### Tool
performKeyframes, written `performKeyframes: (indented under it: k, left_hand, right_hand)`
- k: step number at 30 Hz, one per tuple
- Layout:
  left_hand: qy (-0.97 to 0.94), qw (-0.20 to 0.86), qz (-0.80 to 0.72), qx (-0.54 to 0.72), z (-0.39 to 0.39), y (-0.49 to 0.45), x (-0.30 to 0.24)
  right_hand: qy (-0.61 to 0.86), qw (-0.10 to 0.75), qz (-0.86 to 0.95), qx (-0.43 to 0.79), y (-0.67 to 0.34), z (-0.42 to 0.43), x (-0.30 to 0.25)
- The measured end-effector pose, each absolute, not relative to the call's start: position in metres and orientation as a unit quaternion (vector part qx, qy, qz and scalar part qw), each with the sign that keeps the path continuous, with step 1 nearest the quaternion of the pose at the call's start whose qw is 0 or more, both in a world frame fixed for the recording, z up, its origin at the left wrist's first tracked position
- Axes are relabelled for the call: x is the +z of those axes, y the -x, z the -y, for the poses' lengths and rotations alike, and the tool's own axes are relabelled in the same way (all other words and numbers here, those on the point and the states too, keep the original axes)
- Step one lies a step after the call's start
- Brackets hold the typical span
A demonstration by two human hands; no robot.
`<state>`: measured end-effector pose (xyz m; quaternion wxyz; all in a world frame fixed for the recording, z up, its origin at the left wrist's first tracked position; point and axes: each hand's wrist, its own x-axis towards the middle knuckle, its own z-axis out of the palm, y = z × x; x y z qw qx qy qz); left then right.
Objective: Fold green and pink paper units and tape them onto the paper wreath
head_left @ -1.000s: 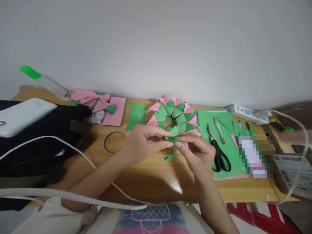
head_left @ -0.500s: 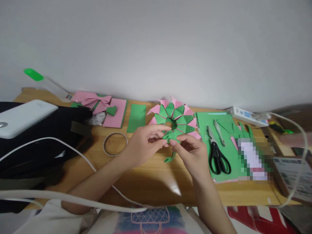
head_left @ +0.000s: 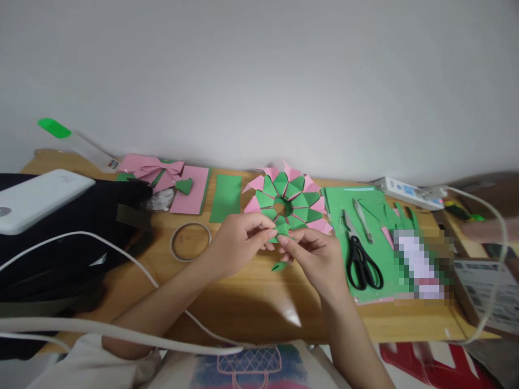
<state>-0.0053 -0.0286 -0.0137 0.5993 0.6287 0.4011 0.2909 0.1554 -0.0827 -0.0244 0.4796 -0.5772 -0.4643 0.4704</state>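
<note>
Head view shows a person's two bare hands meeting over a light-brown wooden counter [head_left: 243,316]. A small folded piece of green paper [head_left: 282,231] is held between them, at the near edge of a round, flower-like ring of folded green and pink paper [head_left: 299,201]. The fingers hide whether the piece is joined to the ring. The left hand [head_left: 243,243] pinches the piece from its left side, thumb and fingertips pressed together on it; the right hand [head_left: 318,256] pinches it from the other side in a like grip. Just below the fingers lies a narrow green paper tip [head_left: 278,266], its upper part covered by the hands.

Left of the ring are a flat green paper rectangle [head_left: 226,198] and, nearer the person, a thin round tape-like hoop [head_left: 173,242]. Farther left, a folded pink paper bow [head_left: 164,167] and a small green folded scrap [head_left: 184,186] rest on pink paper sheets [head_left: 192,200]. To the right, black-handled scissors [head_left: 353,262] lie on large green paper sheets [head_left: 391,278], with a slender pale, pen-shaped tool [head_left: 362,220] beside them. A white power strip [head_left: 407,189] sits beyond, near the wall.
</note>
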Motion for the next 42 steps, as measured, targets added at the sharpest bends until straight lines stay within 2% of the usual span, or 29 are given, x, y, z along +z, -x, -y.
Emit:
performKeyframes:
  k: [6,13,16,19,23,26,34,42]
  left_hand:
    - [-0.597,0.642,-0.402,0.266,0.028,0.006,-0.007]
    - [-0.557,0.751,-0.337,0.113,0.020,0.015,-0.008]
    - [-0.553,0.745,-0.351,0.128,0.021,0.016,-0.007]
    - [-0.539,0.744,-0.362,0.160,0.023,0.016,-0.006]
    - [-0.526,0.768,-0.339,0.135,0.023,0.016,-0.004]
    - [-0.523,0.776,-0.334,0.112,0.021,0.017,-0.003]
    - [-0.527,0.766,-0.352,0.108,0.022,0.016,0.000]
    - [-0.541,0.728,-0.389,0.159,0.028,0.012,0.002]
  right_hand:
    - [0.548,0.425,0.572,0.439,-0.160,0.084,-0.022]
    - [0.495,0.362,0.649,0.450,-0.172,0.078,-0.018]
    - [0.516,0.423,0.587,0.459,-0.169,0.077,-0.018]
    - [0.501,0.493,0.479,0.526,-0.166,0.074,-0.019]
    - [0.469,0.444,0.321,0.693,-0.170,0.068,-0.017]
    - [0.452,0.391,0.265,0.757,-0.175,0.066,-0.014]
    - [0.446,0.390,0.262,0.761,-0.174,0.071,-0.006]
    - [0.441,0.420,0.216,0.763,-0.169,0.072,-0.008]
